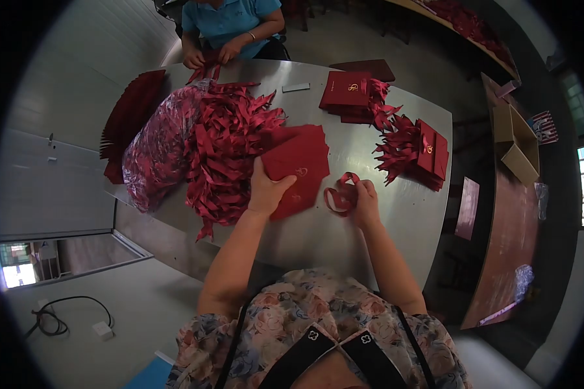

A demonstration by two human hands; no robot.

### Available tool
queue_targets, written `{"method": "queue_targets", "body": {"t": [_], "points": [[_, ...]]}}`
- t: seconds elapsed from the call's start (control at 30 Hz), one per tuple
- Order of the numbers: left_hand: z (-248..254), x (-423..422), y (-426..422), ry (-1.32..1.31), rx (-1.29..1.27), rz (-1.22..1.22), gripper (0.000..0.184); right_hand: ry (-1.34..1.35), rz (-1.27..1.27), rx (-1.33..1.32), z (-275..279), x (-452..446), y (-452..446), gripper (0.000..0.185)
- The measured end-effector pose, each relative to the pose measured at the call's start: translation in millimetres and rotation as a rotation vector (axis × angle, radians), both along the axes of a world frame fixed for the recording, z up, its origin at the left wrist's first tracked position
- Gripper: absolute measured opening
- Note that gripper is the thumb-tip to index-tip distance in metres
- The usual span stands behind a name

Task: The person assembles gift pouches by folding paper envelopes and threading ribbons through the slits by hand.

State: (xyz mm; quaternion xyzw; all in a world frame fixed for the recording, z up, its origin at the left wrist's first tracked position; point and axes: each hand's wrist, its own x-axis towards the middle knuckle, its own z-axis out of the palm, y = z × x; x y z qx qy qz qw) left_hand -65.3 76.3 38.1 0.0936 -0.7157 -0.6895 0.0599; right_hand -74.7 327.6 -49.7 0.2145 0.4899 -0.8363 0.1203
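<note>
My left hand (269, 191) is closed on the near edge of a flat red paper bag (298, 162) with a small gold emblem, its thumb lying across the front. More red paper lies beneath or behind that bag; how many pieces I cannot tell. To the right, my right hand (366, 205) pinches a looped red ribbon (339, 198) just above the table. The ribbon and the bag are apart. Left of the bag, a large heap of red ribbons (224, 139) spreads over the tabletop, close to my left hand.
A plastic-wrapped bundle (159, 146) and a fanned row of red bags (131, 110) lie left on the metal table (350, 249). Ribboned bags stand in two stacks, one far (345, 91), one right (431, 152). Across the table, a co-worker's hands (227, 50) handle red ribbon.
</note>
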Motion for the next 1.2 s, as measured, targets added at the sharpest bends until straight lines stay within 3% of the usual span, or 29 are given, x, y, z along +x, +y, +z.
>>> {"method": "queue_targets", "body": {"t": [0.03,0.07,0.13,0.17,0.23,0.27,0.4,0.5,0.73,0.8,0.87,0.93,0.97,1.03,1.07,1.13,1.2], "points": [[10.5,0.9,-3.1,0.072,-0.431,-0.009,0.062,0.021,0.04,0.051,19.9,8.4,11.0,0.018],[17.8,1.5,-0.2,0.069,-0.43,-0.012,0.062,0.018,0.038,0.053,21.8,15.0,18.6,0.018],[26.5,2.6,7.0,0.27,-0.97,0.001,0.061,0.026,0.027,0.113,23.1,26.6,32.9,0.016],[9.2,5.6,8.4,0.272,-0.97,0.001,0.061,0.006,0.051,0.146,16.2,33.0,39.0,0.014],[-38.8,16.3,10.8,0.435,-1.509,-0.026,0.068,-0.032,0.102,0.173,21.7,46.3,43.5,0.013],[-40.6,27.5,16.3,0.146,-1.433,-0.282,0.077,-0.076,0.154,0.202,23.6,51.8,46.5,0.012],[-36.8,41.6,6.4,0.086,-1.382,-0.345,0.084,-0.101,0.109,0.133,14.4,76.4,58.4,0.01],[-27.0,37.9,-11.1,-0.11,-1.125,-0.331,0.086,-0.13,0.083,0.118,14.0,86.6,63.3,0.009],[-9.1,47.7,-5.5,0.054,-1.14,-0.144,0.079,-0.096,0.129,0.115,40.0,95.6,67.5,0.007],[-1.1,56.9,14.0,0.187,-0.867,-0.195,0.078,0.014,0.237,0.313,48.7,97.0,65.0,0.007],[29.8,69.0,47.5,0.27,-0.834,-0.267,0.075,0.021,0.323,0.266,72.9,98.1,53.4,0.008],[47.6,79.2,72.5,0.353,-0.809,-0.647,0.075,0.101,0.486,0.3,71.8,100.1,43.4,0.011],[45.7,83.4,80.8,0.357,-0.807,-0.649,0.075,0.102,0.483,0.303,66.3,102.8,42.5,0.011],[38.6,88.9,92.2,0.213,-0.557,-0.695,0.053,0.28,0.565,0.228,83.4,102.5,33.3,0.015],[32.7,89.7,91.2,0.218,-0.555,-0.701,0.053,0.281,0.558,0.232,91.6,102.6,33.6,0.015],[27.4,88.8,83.0,-0.105,-0.214,-0.711,0.026,0.127,0.645,0.224,103.0,103.1,35.6,0.017],[32.1,91.2,74.3,-0.182,-0.162,-0.687,0.017,0.182,0.647,0.262,100.7,105.0,38.7,0.015]]}}
